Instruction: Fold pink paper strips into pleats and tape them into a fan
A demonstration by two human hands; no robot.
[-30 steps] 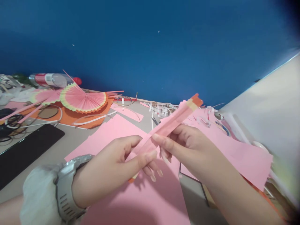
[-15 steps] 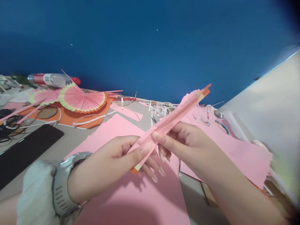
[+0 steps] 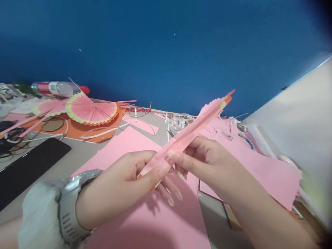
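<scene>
A pleated pink paper strip [image 3: 188, 133], folded narrow with orange and pale yellow ends, slants up to the right above the table. My left hand [image 3: 145, 176] grips its lower end, the thumb on top and the fingers beneath. Near the middle, my right hand [image 3: 201, 157] pinches the strip between thumb and fingers. Part of the strip's lower end is hidden by my left thumb. Beneath both hands lie pink paper sheets [image 3: 166, 221].
A finished pink paper fan [image 3: 93, 110] with a yellow edge rests on orange paper [image 3: 85, 133] at the left. Behind it lies a plastic bottle [image 3: 62, 89]. A black phone-like slab [image 3: 33, 166] is at left. Paper scraps [image 3: 180, 121] gather by the blue wall [image 3: 166, 52].
The strip's lower end has turned slightly and opened up a little under my left thumb. Both hands keep almost the same place and their hold.
</scene>
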